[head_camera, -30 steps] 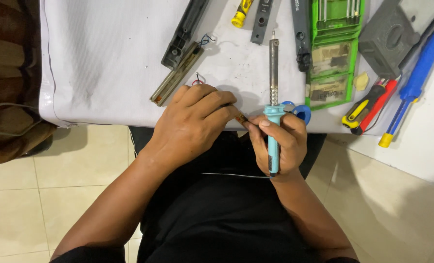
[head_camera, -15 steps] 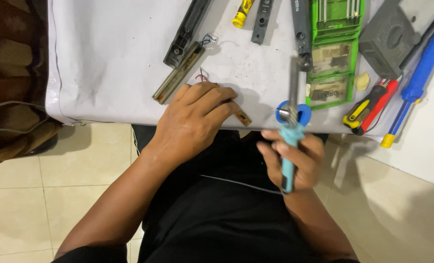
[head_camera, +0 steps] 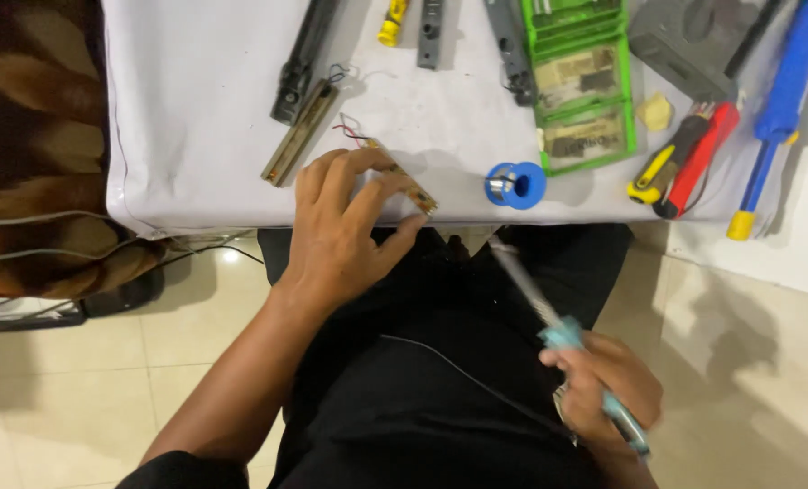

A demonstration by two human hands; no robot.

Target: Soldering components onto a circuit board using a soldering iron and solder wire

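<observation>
Left hand (head_camera: 350,226): fingers spread, pressing flat on a narrow circuit board strip (head_camera: 408,186) at the near edge of the white table (head_camera: 187,109).
Right hand (head_camera: 603,389): fist closed around a soldering iron (head_camera: 558,326), held off the table over the lap, tip toward the blue solder spool (head_camera: 515,185).
Board handling: likely light, thin, stiff, fragile; best gripped by its long edges.
Iron handling: grip the teal handle only.

Narrow circuit board strip (head_camera: 402,177): tan-brown, lies flat and diagonal at the near edge of the white desk (head_camera: 205,109), thin red and dark wires at its far end. Soldering iron (head_camera: 562,340): light blue handle, metal shaft angled up toward the desk edge, off the desk, motion-blurred.
</observation>
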